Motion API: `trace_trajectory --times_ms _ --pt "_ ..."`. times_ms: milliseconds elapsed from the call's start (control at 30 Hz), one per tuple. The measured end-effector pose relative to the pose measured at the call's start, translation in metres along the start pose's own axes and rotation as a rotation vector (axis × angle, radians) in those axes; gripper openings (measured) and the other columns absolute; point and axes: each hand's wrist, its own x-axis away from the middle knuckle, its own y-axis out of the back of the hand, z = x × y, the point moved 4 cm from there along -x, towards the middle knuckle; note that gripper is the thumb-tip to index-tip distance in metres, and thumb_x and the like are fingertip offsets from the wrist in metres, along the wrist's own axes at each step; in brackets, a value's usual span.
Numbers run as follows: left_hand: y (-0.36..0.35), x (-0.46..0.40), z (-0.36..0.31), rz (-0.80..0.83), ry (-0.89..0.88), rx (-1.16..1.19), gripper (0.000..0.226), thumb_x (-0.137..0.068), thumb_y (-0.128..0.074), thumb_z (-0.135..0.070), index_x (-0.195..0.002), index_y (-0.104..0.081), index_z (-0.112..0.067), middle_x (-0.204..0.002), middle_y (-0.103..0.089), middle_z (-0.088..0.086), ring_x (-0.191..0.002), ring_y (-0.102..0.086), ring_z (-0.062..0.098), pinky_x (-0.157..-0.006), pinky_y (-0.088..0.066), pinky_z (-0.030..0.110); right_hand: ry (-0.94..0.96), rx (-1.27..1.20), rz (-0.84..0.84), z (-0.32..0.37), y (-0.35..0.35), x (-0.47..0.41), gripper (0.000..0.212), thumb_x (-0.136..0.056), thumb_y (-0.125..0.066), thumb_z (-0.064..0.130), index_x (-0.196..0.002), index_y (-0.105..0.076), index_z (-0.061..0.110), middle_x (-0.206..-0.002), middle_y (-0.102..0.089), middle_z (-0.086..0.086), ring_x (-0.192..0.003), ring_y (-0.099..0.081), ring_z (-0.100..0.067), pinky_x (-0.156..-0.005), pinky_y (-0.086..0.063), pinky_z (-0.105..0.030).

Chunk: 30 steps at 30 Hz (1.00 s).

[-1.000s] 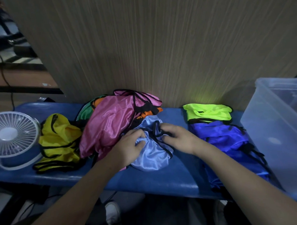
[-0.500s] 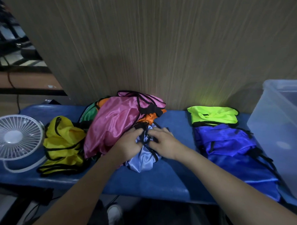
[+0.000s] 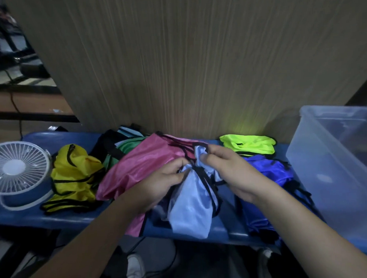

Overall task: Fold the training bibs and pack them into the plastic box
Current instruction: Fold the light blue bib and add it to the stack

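While both of my hands hold the light blue bib (image 3: 191, 205), I think I am at the start of folding it. My left hand (image 3: 159, 187) has its fingers curled round the bunched top of the cloth. My right hand (image 3: 227, 168) pinches a bit of the same top edge between thumb and fingers. The bib hangs down from my hands, and its bottom rests on the blue bench (image 3: 77, 217), right at the front edge.

Next, I guess I need to pull my hands apart to spread the bib flat. It is all scrunched up now, so I cannot fold it neatly yet.

The bib is shiny and thin, with black trim along its edges. It looks soft and slippery, so I think it may slide when I fold it.

The plastic box (image 3: 333, 175) stands at the right end of the bench. I cannot tell what is in it. A pink bib (image 3: 142, 167), a yellow bib (image 3: 73, 174), a dark blue bib (image 3: 267, 171) and a neon green bib (image 3: 249, 145) lie on the bench too.
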Motion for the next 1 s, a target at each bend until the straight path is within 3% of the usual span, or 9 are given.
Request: trace_trajectory --times_ms 100,200,333,467,633,733,833,900,1000 --pt "-0.002 -0.005 -0.010 -0.025 -0.067 0.019 0.012 -0.102 -0.049 -0.008 -0.107 -0.051 0.003 -0.095 -0.059 0.007 -0.087 -0.057 0.015 -0.077 -0.046 0.028 0.010 -0.133 -0.097 0.011 0.004 0.001 0.016 -0.099 -0.054 0.010 -0.102 -0.062 -0.003 -0.091 -0.066 -0.012 -0.087 -0.063 -0.023 -0.082 -0.050 -0.036" --pt "0.004 -0.016 -0.018 -0.091 -0.126 -0.035 0.017 -0.102 -0.051 -0.010 -0.106 -0.049 0.007 -0.096 -0.062 0.007 -0.089 -0.059 0.016 -0.079 -0.047 0.029 0.068 -0.024 -0.183 0.018 0.004 -0.011 0.010 -0.097 -0.054 0.011 -0.091 -0.063 0.009 -0.080 -0.061 -0.006 -0.077 -0.056 -0.018 -0.074 -0.045 -0.034" --pt "0.019 -0.033 -0.033 -0.237 -0.259 -0.153 0.013 -0.099 -0.055 -0.010 -0.097 -0.053 0.002 -0.095 -0.063 0.006 -0.093 -0.059 0.015 -0.084 -0.045 0.030 0.118 0.077 -0.186 0.034 -0.001 -0.036 0.014 -0.096 -0.052 0.014 -0.085 -0.059 0.018 -0.075 -0.051 -0.003 -0.072 -0.046 -0.017 -0.069 -0.036 -0.034" --pt "0.038 -0.043 -0.065 -0.347 -0.380 -0.134 0.002 -0.091 -0.054 -0.014 -0.088 -0.055 -0.013 -0.092 -0.058 0.005 -0.092 -0.054 0.016 -0.083 -0.040 0.033 0.223 0.112 -0.222 0.064 -0.006 -0.063 0.017 -0.099 -0.051 0.011 -0.085 -0.057 0.017 -0.072 -0.051 0.006 -0.069 -0.047 -0.007 -0.068 -0.040 -0.027" --pt "0.040 -0.040 -0.105 -0.297 -0.403 -0.268 0.009 -0.090 -0.054 -0.021 -0.086 -0.053 -0.012 -0.086 -0.057 -0.001 -0.087 -0.054 0.008 -0.080 -0.041 0.026 0.302 0.229 -0.191 0.100 -0.004 -0.064 0.014 -0.099 -0.052 0.015 -0.095 -0.056 0.002 -0.076 -0.053 -0.001 -0.071 -0.051 -0.013 -0.070 -0.043 -0.035" --pt "0.030 -0.031 -0.129 -0.255 -0.409 -0.336 0.012 -0.096 -0.056 -0.021 -0.085 -0.054 -0.016 -0.084 -0.058 -0.006 -0.083 -0.054 0.006 -0.079 -0.042 0.025 0.356 0.297 -0.182 0.126 -0.002 -0.043 0.013 -0.099 -0.052 0.019 -0.088 -0.059 0.017 -0.075 -0.053 -0.003 -0.067 -0.053 -0.016 -0.067 -0.047 -0.039" --pt "0.011 -0.014 -0.157 -0.207 -0.436 -0.394 0.017 -0.098 -0.056 -0.023 -0.086 -0.053 -0.012 -0.085 -0.055 -0.003 -0.083 -0.052 0.008 -0.080 -0.041 0.029 0.433 0.359 -0.215 0.159 0.000 -0.018 0.020 -0.095 -0.052 0.023 -0.083 -0.063 0.033 -0.074 -0.050 0.003 -0.068 -0.049 -0.011 -0.068 -0.043 -0.032" --pt "-0.006 -0.001 -0.183 -0.185 -0.473 -0.413 0.018 -0.097 -0.056 -0.026 -0.087 -0.052 -0.011 -0.083 -0.054 -0.003 -0.080 -0.050 0.008 -0.077 -0.040 0.028 0.471 0.369 -0.237 0.186 0.000 0.000 0.013 -0.093 -0.052 0.026 -0.088 -0.061 0.019 -0.077 -0.050 -0.001 -0.072 -0.047 -0.013 -0.069 -0.041 -0.034" --pt "-0.027 0.022 -0.233 -0.191 -0.527 -0.422 0.015 -0.095 -0.057 -0.024 -0.087 -0.053 -0.012 -0.081 -0.054 -0.003 -0.077 -0.050 0.008 -0.073 -0.040 0.026 0.541 0.350 -0.273 0.234 0.002 0.027 0.023 -0.093 -0.053 0.024 -0.092 -0.055 0.002 -0.080 -0.051 -0.005 -0.074 -0.047 -0.016 -0.070 -0.039 -0.036"
